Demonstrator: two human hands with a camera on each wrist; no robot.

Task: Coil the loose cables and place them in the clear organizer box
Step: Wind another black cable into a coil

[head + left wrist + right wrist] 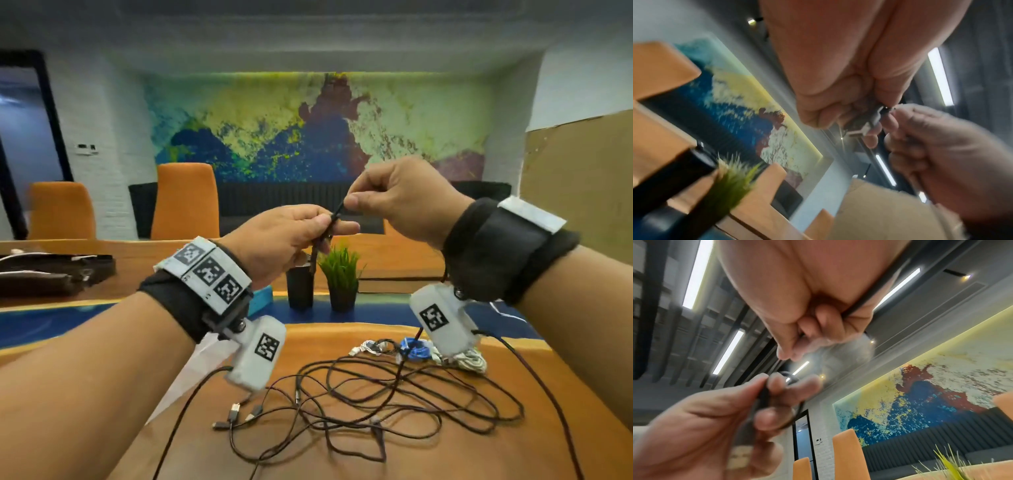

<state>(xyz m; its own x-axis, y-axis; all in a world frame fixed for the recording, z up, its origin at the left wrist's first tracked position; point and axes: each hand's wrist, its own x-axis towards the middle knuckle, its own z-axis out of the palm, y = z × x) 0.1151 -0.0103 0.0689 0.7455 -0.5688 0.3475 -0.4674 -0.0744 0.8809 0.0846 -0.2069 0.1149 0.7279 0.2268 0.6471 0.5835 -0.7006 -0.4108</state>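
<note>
Item: black cable (pixel 334 219), raised above the table (pixel 342 459). Our left hand (pixel 284 240) pinches its USB plug end (pixel 740 456); our right hand (pixel 400 202) pinches the cord just above. Loose cables (pixel 394 394) sprawl on the table below.

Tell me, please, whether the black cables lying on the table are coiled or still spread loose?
Spread loose: the black cables sprawl in tangled loops over the table, their plugs splayed out at the front left.
</note>
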